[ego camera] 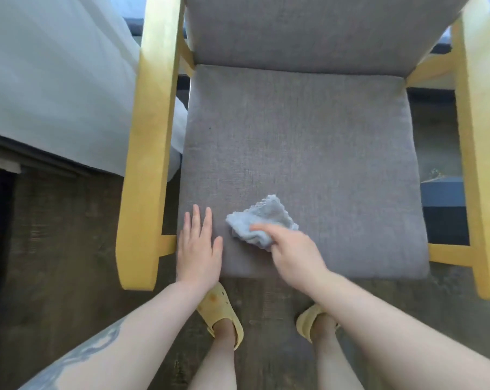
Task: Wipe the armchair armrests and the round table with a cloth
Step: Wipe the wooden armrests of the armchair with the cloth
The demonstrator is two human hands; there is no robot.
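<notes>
Now right hand fingers grip the cloth; left hand lies flat, fingers straight, on the seat cushion.

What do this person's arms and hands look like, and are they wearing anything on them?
Both arms are bare, with no sleeves in view. The left forearm carries a large blue-grey tattoo. The left hand and right hand show no gloves, rings or watch. On the feet are pale yellow sandals.
</notes>
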